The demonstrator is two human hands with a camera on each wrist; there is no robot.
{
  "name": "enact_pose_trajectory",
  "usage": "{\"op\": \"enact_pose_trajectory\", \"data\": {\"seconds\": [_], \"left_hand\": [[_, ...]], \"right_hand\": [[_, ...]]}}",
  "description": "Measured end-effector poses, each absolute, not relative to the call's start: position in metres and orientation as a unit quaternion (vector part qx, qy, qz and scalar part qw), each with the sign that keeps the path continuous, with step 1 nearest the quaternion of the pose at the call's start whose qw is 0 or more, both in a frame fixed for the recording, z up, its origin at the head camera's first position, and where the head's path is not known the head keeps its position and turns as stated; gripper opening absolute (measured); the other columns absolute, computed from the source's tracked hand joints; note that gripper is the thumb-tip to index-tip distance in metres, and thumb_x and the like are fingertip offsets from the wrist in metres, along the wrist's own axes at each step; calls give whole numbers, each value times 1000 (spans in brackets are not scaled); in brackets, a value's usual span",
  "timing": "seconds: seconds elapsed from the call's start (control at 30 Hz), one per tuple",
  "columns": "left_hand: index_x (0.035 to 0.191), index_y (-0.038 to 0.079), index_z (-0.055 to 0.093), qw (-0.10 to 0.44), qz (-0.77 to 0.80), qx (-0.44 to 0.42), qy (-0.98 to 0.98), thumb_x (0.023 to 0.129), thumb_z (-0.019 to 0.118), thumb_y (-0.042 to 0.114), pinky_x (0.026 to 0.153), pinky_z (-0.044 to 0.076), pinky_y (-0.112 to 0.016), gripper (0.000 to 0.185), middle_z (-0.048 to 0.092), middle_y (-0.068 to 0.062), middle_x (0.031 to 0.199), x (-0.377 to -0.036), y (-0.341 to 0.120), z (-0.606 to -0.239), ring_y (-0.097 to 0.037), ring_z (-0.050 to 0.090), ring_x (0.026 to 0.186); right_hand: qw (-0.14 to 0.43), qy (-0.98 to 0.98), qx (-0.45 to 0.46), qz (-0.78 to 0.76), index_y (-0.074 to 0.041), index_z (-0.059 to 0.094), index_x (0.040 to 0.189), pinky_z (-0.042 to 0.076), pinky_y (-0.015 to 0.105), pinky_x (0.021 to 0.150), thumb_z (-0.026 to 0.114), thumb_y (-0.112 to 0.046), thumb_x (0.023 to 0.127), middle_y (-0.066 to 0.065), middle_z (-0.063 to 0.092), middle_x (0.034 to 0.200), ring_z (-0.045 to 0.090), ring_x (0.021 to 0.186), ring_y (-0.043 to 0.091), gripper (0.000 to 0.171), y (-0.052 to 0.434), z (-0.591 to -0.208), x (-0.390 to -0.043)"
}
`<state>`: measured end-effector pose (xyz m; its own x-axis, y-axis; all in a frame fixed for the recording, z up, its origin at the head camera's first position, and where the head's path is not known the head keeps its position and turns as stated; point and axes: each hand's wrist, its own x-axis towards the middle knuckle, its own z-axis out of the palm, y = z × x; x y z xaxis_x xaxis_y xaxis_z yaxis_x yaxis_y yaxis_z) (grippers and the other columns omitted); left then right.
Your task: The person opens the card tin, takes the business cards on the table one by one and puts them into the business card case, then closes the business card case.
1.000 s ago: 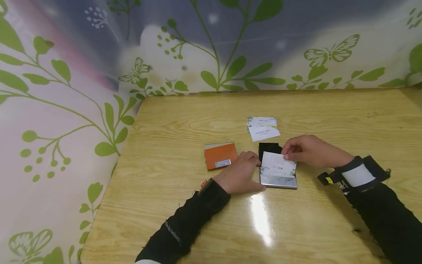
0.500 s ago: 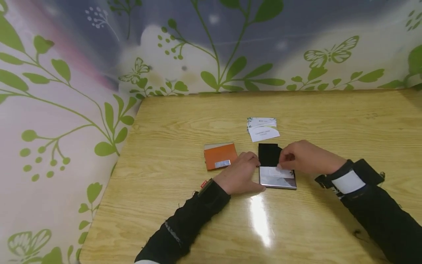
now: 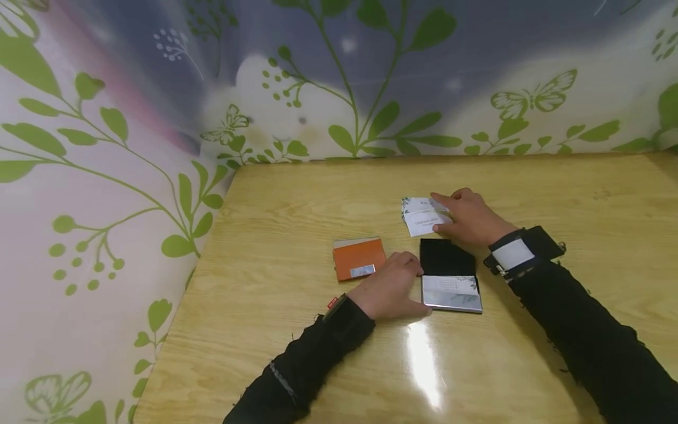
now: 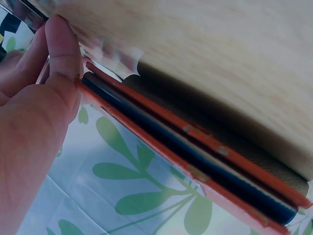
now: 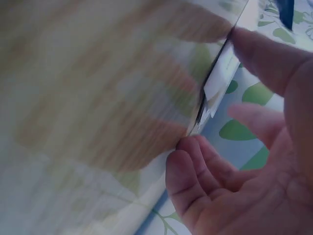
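My left hand (image 3: 393,287) steadies an open metal card case (image 3: 452,300), its fingers at the left edge and its thumb at the near left corner. The case has a black inside flap (image 3: 442,258) laid back, and a white printed card (image 3: 450,284) lies in its near half. Beyond the case, my right hand (image 3: 474,218) spreads over the right end of a small pile of business cards (image 3: 419,224). Its index finger and thumb touch down at the pile's far and near edges. In the right wrist view the cards (image 5: 220,73) lie between the fingertips.
An orange card case (image 3: 354,260) with a silver plate rests left of my left hand; the left wrist view shows the edge of this orange case (image 4: 195,147) close beside the fingers. Behind the wooden table (image 3: 296,200) stands a leaf-patterned wall (image 3: 296,106).
My right hand pushed the card down into the metal case, let it go and moved away to the card pile. My left hand stayed at the case. The head view has shifted slightly.
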<state>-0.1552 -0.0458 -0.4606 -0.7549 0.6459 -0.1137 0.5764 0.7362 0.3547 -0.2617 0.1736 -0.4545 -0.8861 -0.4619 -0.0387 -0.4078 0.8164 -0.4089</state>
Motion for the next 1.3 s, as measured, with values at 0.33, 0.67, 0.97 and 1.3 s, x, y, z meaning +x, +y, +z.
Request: {"op": "enact_pose_trajectory", "data": {"seconds": [0.33, 0.67, 0.97, 1.3], "left_hand": [[117, 6, 62, 108, 150, 330, 926, 74, 76, 51, 98, 35, -20, 64, 48, -3, 127, -151, -44, -462, -15, 42, 116], [119, 6, 60, 104, 154, 331, 925, 74, 76, 51, 97, 36, -20, 65, 48, -2, 126, -154, -46, -461, -14, 43, 114], [119, 4, 60, 111, 158, 329, 924, 73, 77, 50, 97, 35, -20, 67, 48, -4, 127, -155, -46, -459, -15, 43, 112], [119, 6, 59, 119, 157, 326, 925, 73, 77, 50, 96, 36, -20, 66, 49, -3, 125, -153, -44, -459, -14, 43, 111]], "right_hand": [[9, 959, -227, -169, 1, 64, 121, 39, 54, 91, 72, -19, 85, 22, 63, 111, 52, 108, 39, 41, 180, -455, -263], [3, 928, -174, -328, -11, 68, 111, 44, 34, 68, 59, -29, 95, 6, 66, 96, 57, 83, 21, 26, 201, -430, -236], [204, 860, -258, -389, -17, 68, 102, 47, 29, 73, 61, -26, 94, -2, 66, 96, 57, 86, 19, 14, 227, -422, -208], [213, 880, -264, -333, -15, 69, 89, 46, 26, 62, 70, -19, 87, -4, 65, 81, 57, 72, 14, 5, 218, -435, -195]]}}
